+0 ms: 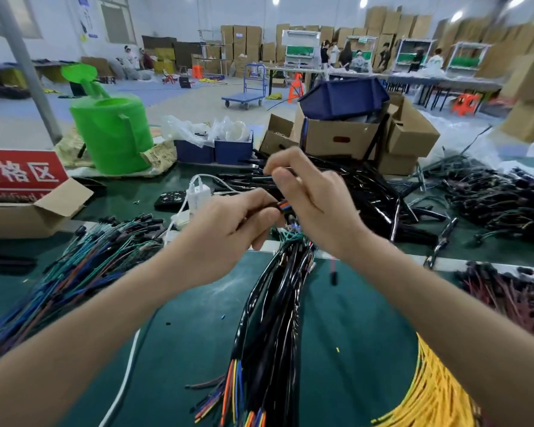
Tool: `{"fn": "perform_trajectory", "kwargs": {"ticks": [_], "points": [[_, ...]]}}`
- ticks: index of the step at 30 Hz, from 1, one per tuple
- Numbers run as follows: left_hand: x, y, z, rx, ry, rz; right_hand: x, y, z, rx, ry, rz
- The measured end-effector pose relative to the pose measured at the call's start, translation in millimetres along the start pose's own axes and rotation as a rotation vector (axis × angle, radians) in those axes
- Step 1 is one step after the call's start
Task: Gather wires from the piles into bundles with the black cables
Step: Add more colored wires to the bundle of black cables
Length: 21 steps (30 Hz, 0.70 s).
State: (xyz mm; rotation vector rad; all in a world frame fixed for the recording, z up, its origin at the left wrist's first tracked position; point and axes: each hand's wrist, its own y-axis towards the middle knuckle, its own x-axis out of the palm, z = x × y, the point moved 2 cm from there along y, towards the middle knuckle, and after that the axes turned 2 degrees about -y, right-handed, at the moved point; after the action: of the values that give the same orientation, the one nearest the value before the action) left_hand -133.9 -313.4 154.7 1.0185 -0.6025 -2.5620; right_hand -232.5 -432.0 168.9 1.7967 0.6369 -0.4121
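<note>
- A green work table spreads across a warehouse floor, strewn with wire piles
- Black cables heap at centre back; a bundle of black cables runs toward the camera, coloured wires fanning from its near end
- Blue and green wires lie left, yellow wires lower right
- The left hand and right hand meet above the bundle's far end, each pinching thin coloured wires tightly

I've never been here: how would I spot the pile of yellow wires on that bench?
Start at the green bench and follow the person's right forearm back toward the bottom right corner. The yellow wires fan out just beneath it. They are the only single-colour bright pile; the black cables beside them end in mixed colours.
</note>
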Motion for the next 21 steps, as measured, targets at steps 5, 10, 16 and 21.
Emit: {"fn": "perform_trajectory", "kwargs": {"ticks": [5, 10, 16, 21], "points": [[13, -14, -19, -0.082, -0.065, 0.037, 29, -50, 51, 0.523, 0.44, 0.03], [15, -21, -35, -0.202, -0.015, -0.068, 30, -45, 50, 0.377, 0.118, 0.065], [-16, -12, -28, -0.153, -0.012, 0.055, 35, 3, 18, 0.218, 0.122, 0.118], [-19, -2, -15, -0.066, 0.05, 0.137, 54, 23, 27, 0.335, 0.425, 0.213]]}}
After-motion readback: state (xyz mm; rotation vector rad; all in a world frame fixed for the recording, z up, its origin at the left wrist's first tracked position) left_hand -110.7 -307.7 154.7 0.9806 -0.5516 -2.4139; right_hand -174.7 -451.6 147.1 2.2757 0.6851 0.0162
